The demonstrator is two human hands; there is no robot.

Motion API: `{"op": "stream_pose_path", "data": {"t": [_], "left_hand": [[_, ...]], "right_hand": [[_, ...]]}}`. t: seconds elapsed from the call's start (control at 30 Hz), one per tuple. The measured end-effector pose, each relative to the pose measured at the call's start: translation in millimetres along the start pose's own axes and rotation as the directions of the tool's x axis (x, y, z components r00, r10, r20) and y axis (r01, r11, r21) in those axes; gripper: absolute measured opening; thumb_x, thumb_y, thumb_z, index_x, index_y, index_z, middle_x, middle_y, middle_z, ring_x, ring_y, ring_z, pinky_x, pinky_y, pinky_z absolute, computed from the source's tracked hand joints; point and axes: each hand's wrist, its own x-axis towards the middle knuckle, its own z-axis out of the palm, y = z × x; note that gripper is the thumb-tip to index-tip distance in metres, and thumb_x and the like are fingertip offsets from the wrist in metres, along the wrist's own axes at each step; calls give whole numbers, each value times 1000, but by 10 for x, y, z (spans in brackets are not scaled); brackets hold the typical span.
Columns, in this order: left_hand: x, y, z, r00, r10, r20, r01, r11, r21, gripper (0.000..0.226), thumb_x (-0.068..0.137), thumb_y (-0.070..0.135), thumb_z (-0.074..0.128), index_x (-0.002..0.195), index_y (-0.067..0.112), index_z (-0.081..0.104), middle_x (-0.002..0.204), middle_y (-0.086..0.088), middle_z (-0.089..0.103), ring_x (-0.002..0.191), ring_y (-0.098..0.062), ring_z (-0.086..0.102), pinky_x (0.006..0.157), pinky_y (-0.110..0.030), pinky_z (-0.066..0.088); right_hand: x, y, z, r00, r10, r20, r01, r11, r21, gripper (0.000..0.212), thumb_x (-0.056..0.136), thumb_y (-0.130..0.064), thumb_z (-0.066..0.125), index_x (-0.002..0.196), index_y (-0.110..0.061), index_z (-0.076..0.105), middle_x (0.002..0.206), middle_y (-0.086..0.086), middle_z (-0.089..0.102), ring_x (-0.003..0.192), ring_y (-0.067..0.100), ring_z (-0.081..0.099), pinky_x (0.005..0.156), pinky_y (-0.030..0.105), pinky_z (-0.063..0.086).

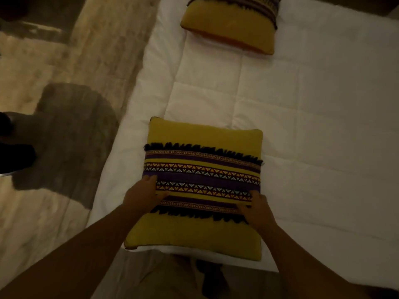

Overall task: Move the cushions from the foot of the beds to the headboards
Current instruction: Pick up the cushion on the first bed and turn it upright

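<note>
A yellow cushion (pixel 203 137) with a purple patterned band and black fringe lies flat at the near end of a white quilted bed (pixel 313 117). My left hand (pixel 143 195) grips its left edge and my right hand (pixel 258 210) grips its right edge, thumbs on top of the band. A second, matching yellow cushion (pixel 228 29) lies farther up the bed, near the top of the view, partly cut off.
A beige and grey patterned floor (pixel 64 83) runs along the bed's left side. A dark shape, perhaps shoes (pixel 13 152), sits at the far left edge. My feet show below the bed's near edge. The room is dim.
</note>
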Motion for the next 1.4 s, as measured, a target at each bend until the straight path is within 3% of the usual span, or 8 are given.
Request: {"op": "stream_pose_path", "data": {"t": [0.23,0.4,0.53,0.67,0.77,0.93,1.1,1.4], "left_hand": [[558,-265,234,995,-99,12,94,891,-444,93,68,64,75,142,21,38,132,-15,52,120,-36,56,98,-55,50],[916,-351,332,979,-199,47,199,881,-429,126,48,72,77,149,20,23,140,-18,44,131,-40,45,105,-58,42],[1002,-398,390,971,-201,131,240,811,-533,142,40,68,82,152,25,7,148,-16,40,134,-39,44,106,-58,42],[1015,-429,408,977,-177,118,212,760,-614,135,43,62,86,150,25,12,143,-11,47,128,-33,51,104,-53,46],[968,-446,369,983,-144,116,184,704,-686,135,37,65,85,148,26,17,132,-3,51,120,-26,54,98,-47,49],[801,-432,318,992,-104,67,120,690,-714,132,39,69,83,147,28,19,125,6,48,113,-16,52,91,-37,48],[578,-280,353,995,-68,69,96,617,-781,118,51,55,87,146,28,22,138,-1,51,122,-21,55,99,-44,49],[294,123,456,967,-238,-94,26,454,-890,101,65,39,88,143,33,26,135,1,53,122,-20,55,104,-51,46]], "right_hand": [[478,305,113,988,108,-109,-97,990,103,86,80,-53,74,147,-16,35,143,17,39,135,38,39,107,54,43],[656,442,201,992,107,-66,-84,957,278,84,76,-45,81,142,-13,40,134,12,53,126,32,52,98,50,51],[706,464,265,988,152,-38,-124,905,407,91,69,-46,83,140,-14,36,128,5,55,109,21,58,80,30,53],[767,491,285,986,165,6,-151,889,433,92,69,-43,85,141,-11,37,134,11,56,121,31,58,99,51,52],[755,433,190,990,134,42,-139,899,415,92,66,-46,84,139,-10,42,130,10,59,119,30,60,99,52,53],[739,355,47,997,76,-4,-68,922,380,73,78,-33,82,138,-11,47,131,12,61,119,31,60,98,54,52],[793,160,-217,997,39,-61,-15,936,351,70,79,-23,82,138,-9,48,133,15,60,121,35,59,100,55,50],[1181,-410,-854,996,-22,-86,42,969,243,80,75,-30,85,143,-19,45,142,18,50,130,38,51,103,56,47]]}}
